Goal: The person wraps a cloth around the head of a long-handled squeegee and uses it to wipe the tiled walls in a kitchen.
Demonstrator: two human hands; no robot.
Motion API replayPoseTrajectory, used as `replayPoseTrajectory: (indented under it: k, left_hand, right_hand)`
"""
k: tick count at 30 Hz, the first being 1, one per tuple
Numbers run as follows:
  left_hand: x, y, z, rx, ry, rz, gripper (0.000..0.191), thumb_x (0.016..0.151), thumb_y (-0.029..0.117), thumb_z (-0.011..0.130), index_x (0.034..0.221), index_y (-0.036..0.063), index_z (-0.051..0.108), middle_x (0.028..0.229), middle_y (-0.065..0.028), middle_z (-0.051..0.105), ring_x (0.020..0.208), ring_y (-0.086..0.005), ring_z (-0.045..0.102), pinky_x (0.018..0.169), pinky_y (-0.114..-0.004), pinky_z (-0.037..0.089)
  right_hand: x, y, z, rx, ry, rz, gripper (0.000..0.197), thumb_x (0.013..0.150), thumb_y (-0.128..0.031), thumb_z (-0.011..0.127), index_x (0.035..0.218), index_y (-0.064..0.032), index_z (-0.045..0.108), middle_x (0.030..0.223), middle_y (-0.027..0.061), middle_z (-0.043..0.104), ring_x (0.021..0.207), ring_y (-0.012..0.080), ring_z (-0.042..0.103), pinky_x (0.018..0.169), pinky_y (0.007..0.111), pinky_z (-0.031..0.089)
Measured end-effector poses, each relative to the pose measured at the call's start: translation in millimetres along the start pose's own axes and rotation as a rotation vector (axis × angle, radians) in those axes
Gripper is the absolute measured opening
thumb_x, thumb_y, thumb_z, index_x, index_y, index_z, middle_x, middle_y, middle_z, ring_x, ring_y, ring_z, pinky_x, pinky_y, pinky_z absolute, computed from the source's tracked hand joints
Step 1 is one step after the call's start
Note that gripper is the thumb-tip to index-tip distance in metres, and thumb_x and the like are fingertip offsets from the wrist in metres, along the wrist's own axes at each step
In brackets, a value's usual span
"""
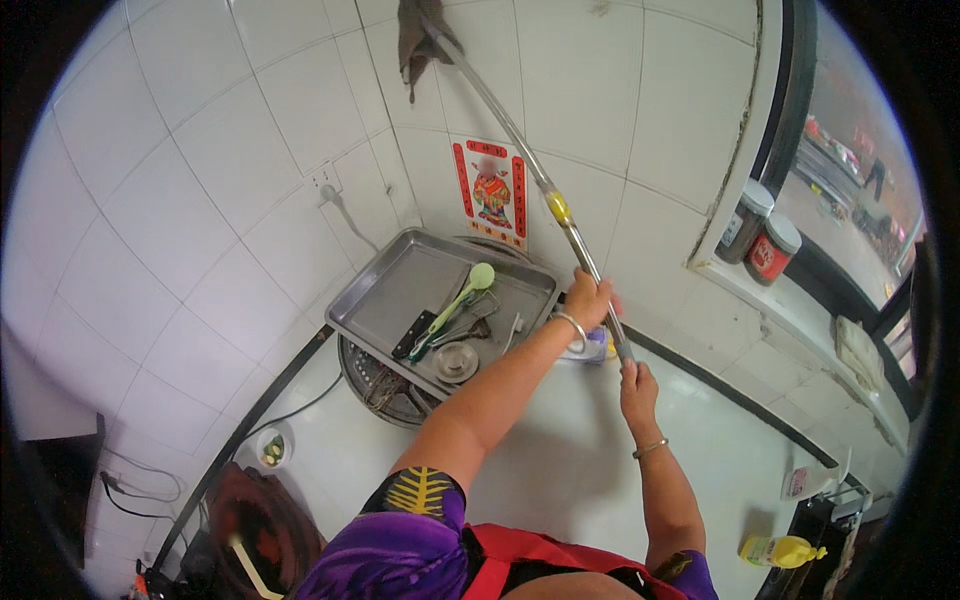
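Both hands grip a long metal pole [517,139] that slants up to the left across the white tiled wall [577,82]. My left hand [587,301] is wrapped around the shaft below its yellow joint [558,207]. Lower down, my right hand [638,386] holds the grey end of the handle. A dark brown cloth [421,49] hangs on the pole's far end, up near the wall corner; whether it touches the tiles I cannot tell. Beneath my left forearm a metal tray [367,289] holds a pale green ladle-like utensil [469,289], a black-handled tool [414,334] and a round metal lid [455,362].
The tray rests on a dark round metal appliance [375,386]. A wall socket with a plug [328,187] and a colourful paper poster [491,187] are behind. Jars [772,249] stand on the right windowsill. A yellow bottle [780,552], a spray bottle [810,481] and a brown pot [262,517] stand nearer.
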State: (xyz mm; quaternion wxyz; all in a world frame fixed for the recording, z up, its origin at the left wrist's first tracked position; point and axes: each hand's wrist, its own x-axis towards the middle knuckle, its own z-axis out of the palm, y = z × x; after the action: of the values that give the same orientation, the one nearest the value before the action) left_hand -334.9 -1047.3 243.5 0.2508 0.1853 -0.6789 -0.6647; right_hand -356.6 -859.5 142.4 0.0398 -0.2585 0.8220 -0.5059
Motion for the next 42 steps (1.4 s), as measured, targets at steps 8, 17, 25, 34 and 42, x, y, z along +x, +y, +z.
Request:
replayPoseTrajectory:
  k: [8, 17, 25, 34, 42]
  left_hand:
    - [52, 46, -67, -0.167, 0.057, -0.137, 0.022, 0.094, 0.017, 0.044, 0.094, -0.0052, 0.042, 0.076, -0.0170, 0.059, 0.066, -0.0252, 0.064, 0.056, -0.038, 0.057]
    - [8, -26, -44, -0.068, 0.095, -0.144, 0.021, 0.092, 0.018, 0.046, 0.093, -0.0026, 0.042, 0.076, -0.0148, 0.062, 0.062, -0.0228, 0.064, 0.050, -0.035, 0.055]
    - [45, 93, -97, -0.180, -0.012, -0.171, 0.026, 0.095, 0.021, 0.042, 0.100, -0.0046, 0.041, 0.087, -0.0189, 0.061, 0.076, -0.0279, 0.065, 0.067, -0.041, 0.057]
    - [14, 96, -60, -0.131, -0.073, -0.090, 0.029, 0.095, 0.020, 0.043, 0.106, -0.0051, 0.033, 0.088, -0.0212, 0.059, 0.076, -0.0282, 0.065, 0.068, -0.043, 0.058]
    - [-43, 43, 45, -0.028, -0.155, 0.003, 0.025, 0.094, 0.018, 0.045, 0.101, 0.0015, 0.027, 0.077, -0.0162, 0.060, 0.064, -0.0250, 0.065, 0.054, -0.037, 0.057]
  right_hand:
    - [54, -80, 35, -0.057, -0.019, -0.091, 0.047, 0.090, -0.043, 0.050, 0.078, 0.0020, 0.055, 0.066, 0.0204, 0.057, 0.063, 0.0345, 0.057, 0.059, 0.042, 0.043]
    - [0, -12, 44, 0.019, -0.037, 0.019, 0.045, 0.090, -0.043, 0.051, 0.080, 0.0014, 0.055, 0.066, 0.0201, 0.058, 0.061, 0.0327, 0.057, 0.057, 0.040, 0.043]
    - [63, -111, 44, 0.004, 0.034, -0.151, 0.051, 0.090, -0.046, 0.050, 0.076, 0.0023, 0.055, 0.065, 0.0219, 0.056, 0.060, 0.0358, 0.054, 0.058, 0.044, 0.042]
    - [18, -110, -6, 0.032, 0.081, -0.134, 0.047, 0.090, -0.043, 0.052, 0.073, 0.0014, 0.053, 0.061, 0.0183, 0.053, 0.055, 0.0274, 0.050, 0.055, 0.039, 0.041]
    - [-54, -24, -63, 0.139, 0.134, -0.006, 0.037, 0.092, -0.033, 0.051, 0.073, -0.0007, 0.052, 0.058, 0.0106, 0.052, 0.053, 0.0207, 0.048, 0.052, 0.036, 0.039]
